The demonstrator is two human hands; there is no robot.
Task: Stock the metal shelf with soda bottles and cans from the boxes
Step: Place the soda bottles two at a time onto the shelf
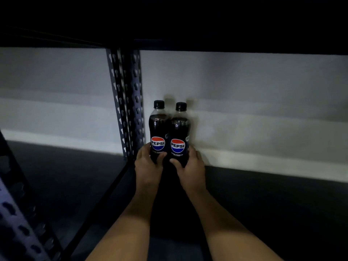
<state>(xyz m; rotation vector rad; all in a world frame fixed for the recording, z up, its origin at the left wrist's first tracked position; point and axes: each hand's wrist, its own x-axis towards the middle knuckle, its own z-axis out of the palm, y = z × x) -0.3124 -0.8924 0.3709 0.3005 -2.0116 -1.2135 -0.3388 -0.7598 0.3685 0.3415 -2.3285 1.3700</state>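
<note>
Left hand (147, 162): fingers (141, 151) curled around the lower part of the left Pepsi bottle (157, 131), thumb across its front just under the label; the grip is closed on the bottle.
Right hand (192, 167): fingers wrapped around the lower part of the right Pepsi bottle (179, 134), thumb pressed on the front near its base; closed on the bottle as well.
Bottles: both upright, side by side and touching, black caps on, dark soda reaching up to the shoulders, round red-white-blue labels facing the camera.
Contents: each bottle looks full; the neck above the liquid is clear.
Where they are: at the back left corner of the metal shelf (263, 204), close to the white wall (244, 100); whether their bases rest on the shelf is probably so, but the hands and the dark hide it.
Beside them: the slotted rear post (128, 102) stands just left of the left bottle.
Above: the underside of the upper shelf (207, 31) forms a dark band overhead.
Near corner: another slotted front post (17, 213) runs along the lower left edge of view.
Forearms: both bare, reaching in from below, well apart at the elbows and converging at the bottles.
</note>
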